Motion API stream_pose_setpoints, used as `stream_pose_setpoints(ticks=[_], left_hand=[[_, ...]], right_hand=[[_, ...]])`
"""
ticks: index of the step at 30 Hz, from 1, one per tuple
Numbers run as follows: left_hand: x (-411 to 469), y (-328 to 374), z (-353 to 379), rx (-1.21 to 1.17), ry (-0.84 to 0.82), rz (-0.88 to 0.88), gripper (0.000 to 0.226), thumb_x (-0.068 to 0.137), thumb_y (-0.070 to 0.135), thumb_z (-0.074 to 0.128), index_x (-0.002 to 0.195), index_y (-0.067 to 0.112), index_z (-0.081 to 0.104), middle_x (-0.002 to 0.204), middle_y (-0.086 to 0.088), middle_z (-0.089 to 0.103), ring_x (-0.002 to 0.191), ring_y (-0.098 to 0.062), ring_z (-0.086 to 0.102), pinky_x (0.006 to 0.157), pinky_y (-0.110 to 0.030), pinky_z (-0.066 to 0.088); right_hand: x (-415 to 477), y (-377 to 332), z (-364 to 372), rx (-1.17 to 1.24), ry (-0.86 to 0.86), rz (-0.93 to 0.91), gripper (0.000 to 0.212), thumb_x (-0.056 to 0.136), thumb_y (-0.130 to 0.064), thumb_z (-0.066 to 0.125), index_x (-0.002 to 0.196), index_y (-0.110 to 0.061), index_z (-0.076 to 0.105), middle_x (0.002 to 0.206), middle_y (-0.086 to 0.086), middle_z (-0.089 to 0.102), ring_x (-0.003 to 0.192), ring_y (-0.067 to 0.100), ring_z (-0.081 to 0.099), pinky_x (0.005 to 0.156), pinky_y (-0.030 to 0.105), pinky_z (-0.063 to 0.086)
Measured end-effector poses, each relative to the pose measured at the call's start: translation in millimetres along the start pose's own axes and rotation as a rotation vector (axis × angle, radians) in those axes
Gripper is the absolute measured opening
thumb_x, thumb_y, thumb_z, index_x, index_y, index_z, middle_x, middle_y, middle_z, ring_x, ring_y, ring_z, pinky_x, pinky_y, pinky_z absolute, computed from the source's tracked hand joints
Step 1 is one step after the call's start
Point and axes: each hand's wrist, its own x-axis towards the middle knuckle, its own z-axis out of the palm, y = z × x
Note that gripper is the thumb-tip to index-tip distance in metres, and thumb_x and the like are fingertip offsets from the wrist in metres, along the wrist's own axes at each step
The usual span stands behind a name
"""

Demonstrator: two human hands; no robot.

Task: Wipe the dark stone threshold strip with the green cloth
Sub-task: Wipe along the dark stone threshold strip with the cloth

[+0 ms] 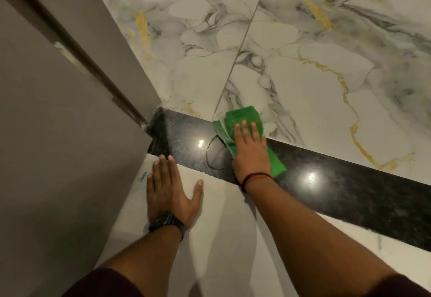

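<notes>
Two bare hands are down on the floor at a doorway. The right hand (pixel 250 149) lies flat on a green cloth (pixel 242 119), fingers (pixel 244 127) stretched out straight and pressing down rather than gripping. The cloth is crumpled and lies across the dark stone strip (pixel 338 180), its far end spilling onto the marble-patterned tile (pixel 303 75) beyond and its near corner sticking out beside the wrist. A thin dark band (pixel 254 177) circles that wrist. A faint curved smear (pixel 210 154) shows on the polished strip just left of the cloth, and two bright light reflections sit on the stone.

The left hand (pixel 171 189) rests palm down on the pale tile (pixel 221 238) on the near side, fingers spread open, fingertips touching the strip's near edge. It wears a black watch (pixel 166 223). A grey door (pixel 58 145) stands at the left, meeting the strip's end.
</notes>
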Motion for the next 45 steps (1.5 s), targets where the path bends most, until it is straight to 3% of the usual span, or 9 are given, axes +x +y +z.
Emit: stream_pose_setpoints(ticks=[5, 10, 14, 20, 26, 30, 35, 39, 45], left_hand=[[2.9, -0.6, 1.0, 0.001, -0.003, -0.031, 0.086, 0.083, 0.053, 0.027, 0.151, 0.008, -0.001, 0.161, -0.010, 0.003, 0.147, -0.023, 0.002, 0.119, -0.043, 0.009], [5.1, -4.3, -1.5, 0.016, 0.011, -0.054, 0.087, 0.082, 0.050, 0.032, 0.150, 0.004, 0.003, 0.160, -0.014, 0.009, 0.146, -0.025, 0.007, 0.119, -0.044, 0.012], [4.9, -3.8, -0.5, 0.010, 0.031, -0.055, 0.087, 0.083, 0.053, 0.031, 0.150, 0.004, 0.005, 0.160, -0.014, 0.010, 0.146, -0.026, 0.009, 0.119, -0.042, 0.010], [6.4, -4.4, 4.1, 0.005, 0.041, -0.071, 0.090, 0.082, 0.056, 0.033, 0.150, 0.006, 0.004, 0.160, -0.012, 0.010, 0.146, -0.025, 0.007, 0.119, -0.042, 0.008], [6.5, -3.2, 5.7, -0.031, 0.055, -0.079, 0.091, 0.081, 0.056, 0.035, 0.151, 0.008, 0.002, 0.161, -0.009, 0.007, 0.147, -0.023, 0.002, 0.119, -0.042, 0.006], [5.8, -2.7, 4.9, -0.031, 0.038, -0.099, 0.090, 0.081, 0.054, 0.031, 0.150, 0.011, -0.007, 0.161, -0.006, -0.002, 0.147, -0.018, -0.006, 0.119, -0.040, 0.001], [7.7, -5.0, -0.2, -0.020, 0.027, -0.127, 0.089, 0.078, 0.048, 0.031, 0.150, 0.005, 0.000, 0.161, -0.011, 0.005, 0.147, -0.020, -0.001, 0.119, -0.042, 0.007], [7.2, -4.6, -0.5, -0.018, 0.025, -0.106, 0.087, 0.080, 0.051, 0.028, 0.150, 0.006, 0.001, 0.161, -0.010, 0.005, 0.147, -0.020, 0.000, 0.119, -0.042, 0.007], [9.1, -4.1, 2.7, -0.005, 0.041, -0.127, 0.089, 0.082, 0.058, 0.026, 0.150, 0.006, 0.003, 0.161, -0.010, 0.006, 0.147, -0.022, 0.002, 0.119, -0.041, 0.006]], right_hand=[[-2.7, -60.7, 13.4, 0.057, -0.079, -0.302, 0.076, 0.082, 0.000, 0.043, 0.146, -0.015, 0.004, 0.158, 0.006, 0.004, 0.143, 0.023, -0.006, 0.114, 0.045, -0.002], [-41.0, -19.9, 6.8, 0.073, -0.187, -0.537, 0.083, 0.076, 0.007, 0.042, 0.146, -0.021, 0.008, 0.158, 0.000, 0.008, 0.143, 0.017, -0.006, 0.113, 0.038, -0.006], [-40.9, 17.4, -2.6, 0.053, -0.133, -0.441, 0.075, 0.080, 0.003, 0.039, 0.145, -0.024, 0.015, 0.156, 0.001, 0.015, 0.143, 0.020, 0.003, 0.113, 0.037, -0.002], [-5.1, -11.0, 6.4, 0.039, -0.067, -0.194, 0.070, 0.087, -0.007, 0.041, 0.146, -0.021, 0.006, 0.158, 0.004, 0.007, 0.143, 0.022, -0.001, 0.115, 0.042, 0.001], [34.6, -63.8, 13.8, 0.032, -0.043, -0.220, 0.072, 0.083, 0.002, 0.036, 0.146, -0.015, 0.004, 0.158, 0.007, 0.003, 0.143, 0.025, -0.004, 0.114, 0.047, 0.001], [35.0, -91.5, 18.7, 0.047, -0.168, -0.426, 0.080, 0.080, 0.007, 0.042, 0.146, -0.017, 0.004, 0.158, 0.005, 0.001, 0.143, 0.023, -0.008, 0.114, 0.044, -0.004], [6.1, -67.5, 17.8, 0.062, -0.256, -0.615, 0.072, 0.087, -0.007, 0.049, 0.146, -0.021, 0.010, 0.158, 0.000, 0.007, 0.143, 0.018, -0.004, 0.113, 0.040, -0.005], [-0.3, -29.9, 10.0, 0.043, -0.256, -0.649, 0.077, 0.083, 0.000, 0.046, 0.146, -0.026, 0.010, 0.157, -0.003, 0.008, 0.143, 0.017, -0.002, 0.112, 0.037, -0.004], [15.5, -32.7, 11.0, -0.004, -0.058, -0.355, 0.068, 0.087, -0.005, 0.038, 0.146, -0.016, 0.006, 0.157, 0.005, 0.010, 0.143, 0.023, 0.003, 0.114, 0.041, 0.003]])
